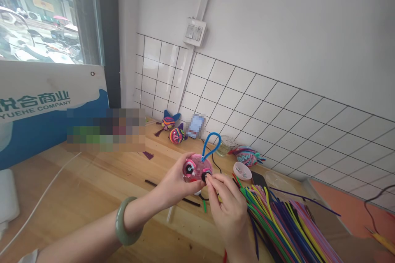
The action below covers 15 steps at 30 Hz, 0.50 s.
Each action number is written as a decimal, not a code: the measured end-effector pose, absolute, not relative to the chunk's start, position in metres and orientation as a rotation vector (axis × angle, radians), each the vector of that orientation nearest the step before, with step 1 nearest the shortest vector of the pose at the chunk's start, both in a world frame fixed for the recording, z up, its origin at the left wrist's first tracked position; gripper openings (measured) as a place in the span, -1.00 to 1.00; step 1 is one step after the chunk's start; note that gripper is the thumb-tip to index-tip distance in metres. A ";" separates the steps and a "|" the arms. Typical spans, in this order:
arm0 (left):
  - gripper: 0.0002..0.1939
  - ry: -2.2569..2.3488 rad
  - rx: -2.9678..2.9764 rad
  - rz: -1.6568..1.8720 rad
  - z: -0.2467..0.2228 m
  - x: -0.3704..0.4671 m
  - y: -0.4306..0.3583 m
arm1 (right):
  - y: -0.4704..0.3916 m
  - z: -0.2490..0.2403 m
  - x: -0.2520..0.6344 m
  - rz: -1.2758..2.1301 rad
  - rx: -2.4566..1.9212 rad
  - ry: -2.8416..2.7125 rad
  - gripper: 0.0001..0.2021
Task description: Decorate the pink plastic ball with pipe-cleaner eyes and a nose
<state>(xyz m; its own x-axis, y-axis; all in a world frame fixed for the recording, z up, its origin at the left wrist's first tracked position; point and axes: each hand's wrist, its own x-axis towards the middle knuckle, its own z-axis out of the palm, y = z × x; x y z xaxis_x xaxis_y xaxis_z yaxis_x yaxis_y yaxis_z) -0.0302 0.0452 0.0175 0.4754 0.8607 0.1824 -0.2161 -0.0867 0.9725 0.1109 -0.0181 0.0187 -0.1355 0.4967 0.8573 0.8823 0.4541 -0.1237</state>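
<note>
A round, clear-pink craft piece (199, 164) is held above the wooden table. It has a black eye ringed in pink on its left, a second dark round part at lower right, and a blue pipe-cleaner loop (219, 137) standing up from its top. My left hand (175, 181) is closed round the left side and lower edge of the piece, with a green bangle on the wrist. The fingertips of my right hand (226, 201) are pinched on the dark round part at the piece's lower right edge.
Colourful pipe cleaners (277, 222) lie at the right. Behind are a pink bowl (242, 171), a glass jar (225, 146), a blue-pink craft (247, 157) and two striped ornaments (176, 134). A black pipe cleaner (191, 202) lies below the hands; a white cable (46, 191) runs at left.
</note>
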 end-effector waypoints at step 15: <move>-0.39 0.618 1.352 0.991 0.018 -0.030 0.044 | -0.017 0.018 0.110 -0.592 -1.170 -1.785 -0.81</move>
